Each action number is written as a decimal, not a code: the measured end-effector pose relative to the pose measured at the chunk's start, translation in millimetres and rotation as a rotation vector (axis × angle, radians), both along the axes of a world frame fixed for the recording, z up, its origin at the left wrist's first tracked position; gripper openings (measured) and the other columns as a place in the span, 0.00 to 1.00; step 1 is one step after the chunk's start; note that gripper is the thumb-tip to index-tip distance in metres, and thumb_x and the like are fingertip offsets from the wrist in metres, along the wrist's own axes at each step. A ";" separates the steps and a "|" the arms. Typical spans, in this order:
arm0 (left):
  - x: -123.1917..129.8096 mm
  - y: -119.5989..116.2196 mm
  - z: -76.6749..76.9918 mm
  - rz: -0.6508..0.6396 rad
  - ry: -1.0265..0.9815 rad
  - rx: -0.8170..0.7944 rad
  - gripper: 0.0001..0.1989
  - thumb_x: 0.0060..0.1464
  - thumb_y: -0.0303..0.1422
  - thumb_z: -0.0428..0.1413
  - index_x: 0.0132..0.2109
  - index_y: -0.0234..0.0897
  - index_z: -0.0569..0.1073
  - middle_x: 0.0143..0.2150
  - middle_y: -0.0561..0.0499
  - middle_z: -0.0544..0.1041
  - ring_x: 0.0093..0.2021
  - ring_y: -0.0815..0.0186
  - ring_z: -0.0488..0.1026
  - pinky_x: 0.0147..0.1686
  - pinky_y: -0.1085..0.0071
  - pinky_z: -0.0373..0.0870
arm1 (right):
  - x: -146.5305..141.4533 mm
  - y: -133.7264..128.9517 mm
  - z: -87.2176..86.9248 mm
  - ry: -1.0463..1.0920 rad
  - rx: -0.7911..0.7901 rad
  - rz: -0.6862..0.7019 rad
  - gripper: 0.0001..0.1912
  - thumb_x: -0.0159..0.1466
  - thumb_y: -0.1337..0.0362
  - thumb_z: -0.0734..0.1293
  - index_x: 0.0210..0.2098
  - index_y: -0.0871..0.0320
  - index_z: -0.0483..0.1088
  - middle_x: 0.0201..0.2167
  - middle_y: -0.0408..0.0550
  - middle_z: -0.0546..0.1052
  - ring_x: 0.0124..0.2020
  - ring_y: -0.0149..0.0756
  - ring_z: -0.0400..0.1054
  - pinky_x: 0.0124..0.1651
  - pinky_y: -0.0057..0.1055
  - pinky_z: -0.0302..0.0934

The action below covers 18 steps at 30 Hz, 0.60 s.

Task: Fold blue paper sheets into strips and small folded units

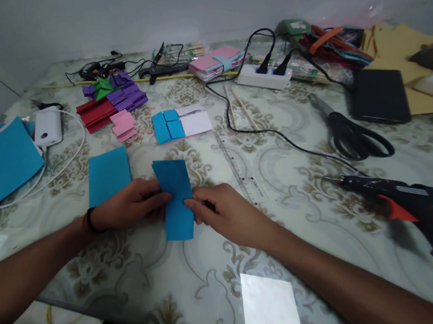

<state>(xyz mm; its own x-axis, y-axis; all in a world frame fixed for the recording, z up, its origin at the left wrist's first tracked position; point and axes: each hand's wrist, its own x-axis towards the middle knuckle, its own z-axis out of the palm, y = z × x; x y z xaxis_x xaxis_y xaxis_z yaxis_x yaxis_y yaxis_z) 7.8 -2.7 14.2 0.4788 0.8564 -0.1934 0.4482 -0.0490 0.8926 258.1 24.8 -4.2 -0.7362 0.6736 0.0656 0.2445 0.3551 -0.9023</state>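
Holding a folded blue paper [176, 203] over the near middle of the desk [191, 303], the left hand [136, 201] and right hand [224, 211] grip opposite long edges. Fingers of each are closed in a pinch, thumbs on top; the underside grip is hidden. A blue sheet [109, 174] lies just left, on the desk. Assessment: the folded piece should prove very light, stiffer along its folds than across, hardly slippery, but easily creased or torn. Recommended hold: the long edges, lightly, clear of the far end, where layers appear slightly offset.
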 end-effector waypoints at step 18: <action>0.1 1.6 -1.4 0.041 -0.016 -0.010 0.21 0.69 0.41 0.54 0.28 0.35 0.70 0.23 0.54 0.75 0.23 0.71 0.69 0.24 0.77 0.64 | -0.8 -0.5 1.0 0.003 0.011 -0.016 0.21 0.75 0.57 0.62 0.27 0.59 0.67 0.23 0.42 0.76 0.25 0.26 0.67 0.33 0.24 0.57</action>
